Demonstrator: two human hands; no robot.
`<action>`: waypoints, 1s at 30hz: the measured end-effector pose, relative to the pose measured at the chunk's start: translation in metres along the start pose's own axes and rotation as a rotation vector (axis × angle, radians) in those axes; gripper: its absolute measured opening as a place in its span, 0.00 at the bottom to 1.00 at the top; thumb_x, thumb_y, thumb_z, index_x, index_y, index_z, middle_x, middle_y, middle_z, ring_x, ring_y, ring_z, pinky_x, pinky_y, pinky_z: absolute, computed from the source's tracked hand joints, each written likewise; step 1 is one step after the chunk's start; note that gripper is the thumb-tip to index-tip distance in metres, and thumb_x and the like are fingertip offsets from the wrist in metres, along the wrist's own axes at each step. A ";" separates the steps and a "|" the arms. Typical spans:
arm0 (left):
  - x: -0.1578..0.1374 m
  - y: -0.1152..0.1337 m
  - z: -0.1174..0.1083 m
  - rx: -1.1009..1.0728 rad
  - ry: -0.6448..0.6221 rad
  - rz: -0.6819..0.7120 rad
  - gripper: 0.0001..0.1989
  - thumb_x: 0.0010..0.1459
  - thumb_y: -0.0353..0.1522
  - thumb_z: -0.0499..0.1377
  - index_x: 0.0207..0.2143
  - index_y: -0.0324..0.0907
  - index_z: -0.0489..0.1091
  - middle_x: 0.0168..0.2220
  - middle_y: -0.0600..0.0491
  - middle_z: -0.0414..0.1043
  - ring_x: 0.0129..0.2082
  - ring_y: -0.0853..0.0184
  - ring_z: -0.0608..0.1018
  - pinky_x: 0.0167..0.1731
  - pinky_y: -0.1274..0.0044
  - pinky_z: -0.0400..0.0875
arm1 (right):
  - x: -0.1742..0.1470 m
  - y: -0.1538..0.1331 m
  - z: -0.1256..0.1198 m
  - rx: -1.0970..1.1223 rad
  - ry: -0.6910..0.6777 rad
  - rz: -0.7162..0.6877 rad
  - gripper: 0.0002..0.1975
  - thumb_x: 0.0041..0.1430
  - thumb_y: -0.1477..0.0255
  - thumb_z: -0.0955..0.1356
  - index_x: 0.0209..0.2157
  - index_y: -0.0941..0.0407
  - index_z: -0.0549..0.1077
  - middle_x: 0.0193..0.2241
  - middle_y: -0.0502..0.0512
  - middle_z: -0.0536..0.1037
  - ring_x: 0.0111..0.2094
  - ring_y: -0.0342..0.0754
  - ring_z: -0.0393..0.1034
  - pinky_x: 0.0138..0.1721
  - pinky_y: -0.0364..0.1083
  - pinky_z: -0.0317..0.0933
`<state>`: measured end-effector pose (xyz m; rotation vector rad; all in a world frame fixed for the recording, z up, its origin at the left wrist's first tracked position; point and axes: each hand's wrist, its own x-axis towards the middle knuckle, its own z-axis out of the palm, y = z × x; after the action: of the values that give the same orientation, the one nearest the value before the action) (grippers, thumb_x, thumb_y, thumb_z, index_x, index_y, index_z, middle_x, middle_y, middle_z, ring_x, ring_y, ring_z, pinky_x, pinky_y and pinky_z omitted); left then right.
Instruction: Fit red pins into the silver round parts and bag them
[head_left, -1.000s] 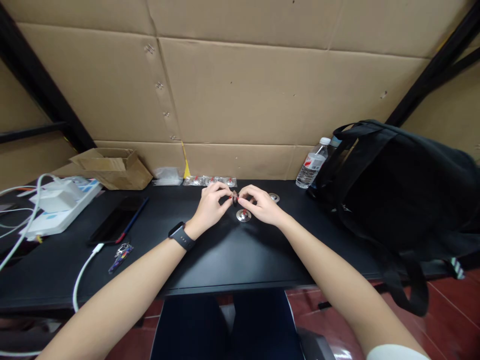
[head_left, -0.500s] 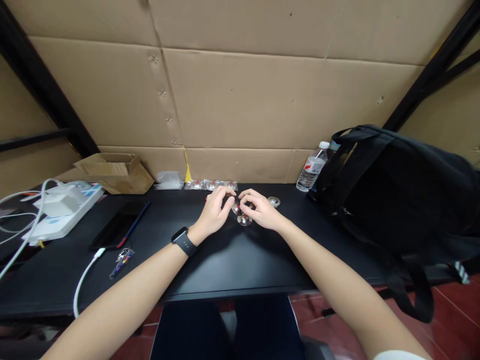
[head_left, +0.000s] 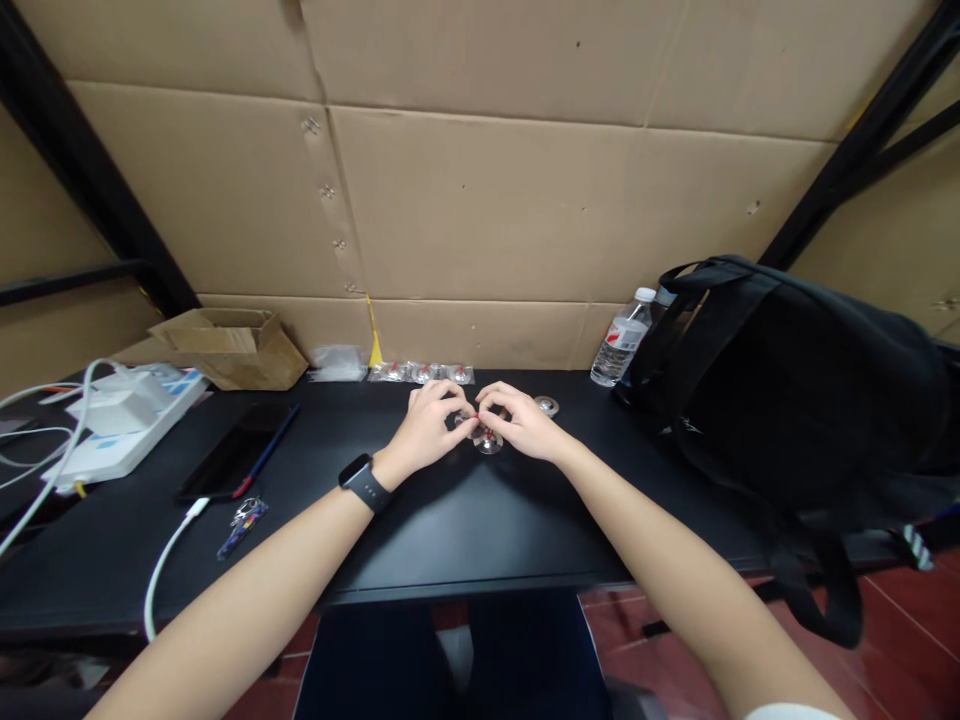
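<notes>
Silvery metal disc with a red part (head_left: 461, 419), held above the middle of a black table (head_left: 480, 530) between the fingertips of both hands. The left hand (head_left: 429, 425) and the right hand (head_left: 523, 422) are each narrowed to a pinch, their tips nearly meeting at the red part; the fingers partly hide the disc. A second disc (head_left: 489, 446) lies just on the near side of the fingertips, a third disc (head_left: 547, 406) beyond the right hand. Wrapped discs (head_left: 421, 373) form a row along the cardboard wall (head_left: 480, 220); a bottle (head_left: 621, 340) stands beside the backpack (head_left: 802, 390).
</notes>
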<state>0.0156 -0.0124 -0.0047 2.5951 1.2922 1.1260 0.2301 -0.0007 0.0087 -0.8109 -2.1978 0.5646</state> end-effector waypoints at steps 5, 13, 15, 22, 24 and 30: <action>0.000 -0.005 -0.004 0.068 -0.128 -0.022 0.05 0.63 0.35 0.59 0.35 0.45 0.73 0.35 0.53 0.76 0.40 0.60 0.74 0.43 0.68 0.58 | -0.004 0.010 -0.010 -0.193 -0.167 0.059 0.09 0.60 0.70 0.72 0.43 0.54 0.75 0.32 0.49 0.74 0.28 0.43 0.66 0.33 0.43 0.61; -0.004 -0.012 -0.001 0.064 -0.266 0.033 0.06 0.61 0.30 0.56 0.32 0.46 0.72 0.28 0.55 0.76 0.33 0.63 0.76 0.43 0.69 0.55 | -0.006 0.018 -0.003 -0.226 -0.305 0.070 0.09 0.53 0.82 0.72 0.32 0.55 0.81 0.27 0.50 0.79 0.28 0.44 0.71 0.32 0.41 0.60; -0.004 -0.012 0.000 0.075 -0.277 0.037 0.06 0.60 0.30 0.56 0.32 0.46 0.73 0.29 0.54 0.77 0.34 0.62 0.76 0.44 0.69 0.56 | -0.005 0.019 -0.001 -0.242 -0.297 0.073 0.10 0.52 0.84 0.71 0.31 0.54 0.81 0.27 0.50 0.80 0.28 0.44 0.72 0.32 0.41 0.60; -0.005 -0.018 0.004 0.089 -0.257 0.046 0.10 0.64 0.32 0.56 0.31 0.46 0.75 0.32 0.52 0.79 0.37 0.61 0.77 0.45 0.68 0.56 | -0.006 0.023 -0.004 -0.350 -0.263 0.097 0.09 0.54 0.82 0.70 0.30 0.53 0.80 0.28 0.51 0.81 0.29 0.46 0.73 0.33 0.43 0.60; -0.005 -0.019 0.005 0.091 -0.259 0.023 0.09 0.64 0.32 0.56 0.32 0.46 0.75 0.34 0.52 0.80 0.37 0.61 0.77 0.45 0.68 0.56 | -0.007 0.023 -0.006 -0.405 -0.245 0.115 0.08 0.55 0.81 0.70 0.30 0.53 0.80 0.29 0.52 0.81 0.30 0.47 0.74 0.33 0.43 0.59; -0.001 -0.019 0.000 0.045 -0.243 -0.074 0.09 0.65 0.34 0.55 0.36 0.47 0.75 0.34 0.55 0.81 0.36 0.62 0.79 0.46 0.68 0.60 | -0.005 0.018 -0.010 -0.347 -0.170 0.126 0.06 0.58 0.78 0.70 0.31 0.54 0.79 0.28 0.52 0.80 0.28 0.45 0.72 0.32 0.43 0.59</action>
<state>0.0022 -0.0009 -0.0115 2.5911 1.3581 0.7511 0.2468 0.0099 0.0021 -1.1235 -2.4522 0.3238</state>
